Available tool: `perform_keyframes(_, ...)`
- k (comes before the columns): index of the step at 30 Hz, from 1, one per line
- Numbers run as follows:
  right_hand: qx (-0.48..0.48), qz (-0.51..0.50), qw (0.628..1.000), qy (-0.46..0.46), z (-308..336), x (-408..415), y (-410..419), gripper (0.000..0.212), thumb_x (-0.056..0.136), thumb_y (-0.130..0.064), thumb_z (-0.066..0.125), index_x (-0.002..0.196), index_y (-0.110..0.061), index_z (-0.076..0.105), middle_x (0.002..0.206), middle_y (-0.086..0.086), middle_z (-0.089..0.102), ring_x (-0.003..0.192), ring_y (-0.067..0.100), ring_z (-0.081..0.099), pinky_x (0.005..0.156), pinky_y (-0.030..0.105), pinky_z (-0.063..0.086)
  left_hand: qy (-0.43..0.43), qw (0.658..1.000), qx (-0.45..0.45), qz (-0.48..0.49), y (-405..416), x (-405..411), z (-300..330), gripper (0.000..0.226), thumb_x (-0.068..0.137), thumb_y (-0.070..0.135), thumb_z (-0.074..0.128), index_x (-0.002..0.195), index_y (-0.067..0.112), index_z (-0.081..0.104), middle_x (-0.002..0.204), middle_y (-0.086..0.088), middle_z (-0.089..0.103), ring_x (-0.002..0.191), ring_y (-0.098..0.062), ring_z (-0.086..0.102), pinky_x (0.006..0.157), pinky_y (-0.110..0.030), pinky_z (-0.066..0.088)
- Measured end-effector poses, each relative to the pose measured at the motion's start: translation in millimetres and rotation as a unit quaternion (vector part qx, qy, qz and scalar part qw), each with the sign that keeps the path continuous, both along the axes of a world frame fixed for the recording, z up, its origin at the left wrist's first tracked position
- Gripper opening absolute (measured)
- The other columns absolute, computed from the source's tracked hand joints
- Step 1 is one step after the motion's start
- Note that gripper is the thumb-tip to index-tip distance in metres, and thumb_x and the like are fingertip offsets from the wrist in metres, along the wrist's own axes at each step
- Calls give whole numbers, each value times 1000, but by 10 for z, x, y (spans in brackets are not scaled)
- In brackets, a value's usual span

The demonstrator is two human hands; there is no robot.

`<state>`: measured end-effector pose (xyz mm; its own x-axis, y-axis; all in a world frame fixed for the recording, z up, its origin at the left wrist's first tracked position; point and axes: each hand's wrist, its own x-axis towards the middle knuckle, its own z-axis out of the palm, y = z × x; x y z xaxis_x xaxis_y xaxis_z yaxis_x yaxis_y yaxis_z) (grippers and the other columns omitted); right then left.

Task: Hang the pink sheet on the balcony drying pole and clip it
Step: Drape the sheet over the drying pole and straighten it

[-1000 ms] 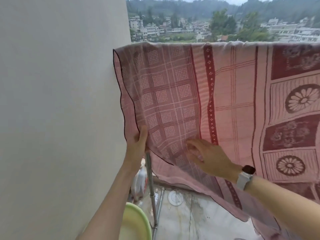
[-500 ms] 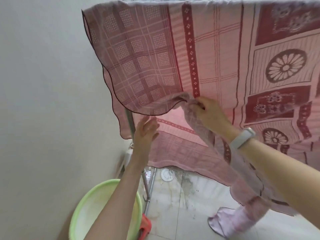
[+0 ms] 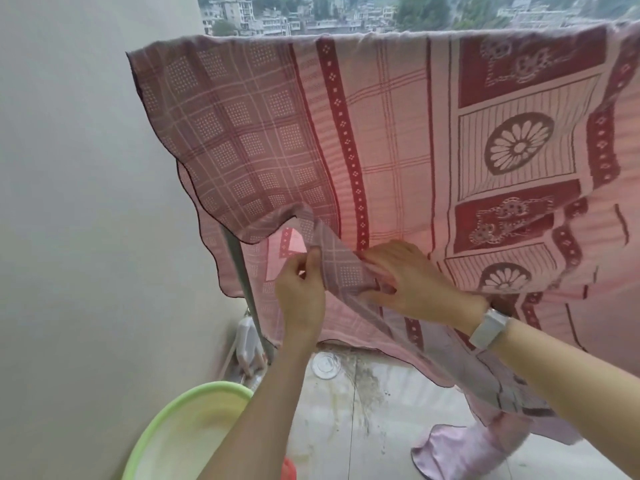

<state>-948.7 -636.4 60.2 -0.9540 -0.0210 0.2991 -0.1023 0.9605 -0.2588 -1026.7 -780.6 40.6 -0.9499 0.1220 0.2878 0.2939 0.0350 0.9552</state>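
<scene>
Balcony wall (image 3: 86, 202) | pink sheet (image 3: 398, 133) draped | left hand (image 3: 301, 296), right hand (image 3: 412, 282) pinching hem

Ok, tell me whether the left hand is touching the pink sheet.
Touching: the head view shows the left hand pinching a fold of the pink sheet.

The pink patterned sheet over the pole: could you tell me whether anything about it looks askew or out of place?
Yes. The pink patterned sheet hangs unevenly: its lower edge is bunched between the left hand and right hand, and a trailing end lies on the balcony floor. No clips show.
</scene>
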Motion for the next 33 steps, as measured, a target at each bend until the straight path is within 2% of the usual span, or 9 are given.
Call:
perform_keyframes(4,126,-43,978,161,18,-93,-10,34,76,-26,62,106,-10,59,101,7,67,95,27,61,90,43,43,46,996,12,74,-123,-190,339,25,93,23,49,71,12,53,60,5,47,53,2,46,52,-8,36)
perform_keyframes(7,45,-67,975,207,315,-168,55,29,86,-26,43,89,-6,64,80,8,67,67,26,61,58,29,45,31,995,44,81,-181,-420,538,28,94,27,46,72,11,51,62,6,45,55,-4,42,53,-15,34)
perform_keyframes(12,-64,-176,943,275,771,-358,346,20,92,-17,47,103,-10,62,89,10,69,77,28,63,64,32,46,-29,994,102,-19,-186,-544,751,32,97,33,32,71,23,47,67,5,46,65,-10,47,69,-25,45)
perform_keyframes(14,-24,-193,948,253,816,-402,463,22,92,-15,46,106,-13,63,93,9,69,81,28,62,65,32,46,1,996,65,-56,-169,-475,865,31,98,34,27,81,25,51,81,5,55,82,-14,55,84,-31,47)
perform_keyframes(18,39,-251,942,219,739,-302,481,21,89,-15,51,106,-9,63,100,15,60,93,35,55,72,40,44,75,994,-50,-56,-133,-390,1068,27,99,30,29,91,14,48,77,7,54,71,-6,53,61,-15,43)
perform_keyframes(22,-5,-58,967,247,597,-23,-196,58,82,-51,50,122,-10,46,104,6,57,90,16,53,68,29,48,10,989,-127,-68,-123,-530,1097,27,93,30,45,82,8,56,79,-13,68,75,-28,66,72,-46,55)
perform_keyframes(25,42,-110,985,127,433,-65,-418,51,85,-51,48,118,-13,44,105,4,59,84,19,56,58,25,41,-21,992,-65,-109,-79,-498,1231,27,91,27,49,75,8,59,77,-18,70,75,-32,68,76,-48,56)
perform_keyframes(29,-277,-109,944,143,576,-197,-105,13,92,-18,49,97,-10,58,85,2,65,74,5,60,65,28,46,-34,986,51,-154,-110,-371,1379,22,94,18,46,86,6,63,82,-12,71,77,-23,70,69,-31,58)
perform_keyframes(33,-385,-137,896,174,918,-128,127,23,93,-18,48,71,-12,53,65,1,51,58,11,45,53,26,33,-7,982,-46,-181,-109,-221,1107,22,90,28,53,89,10,66,83,-7,71,80,-21,68,75,-33,57)
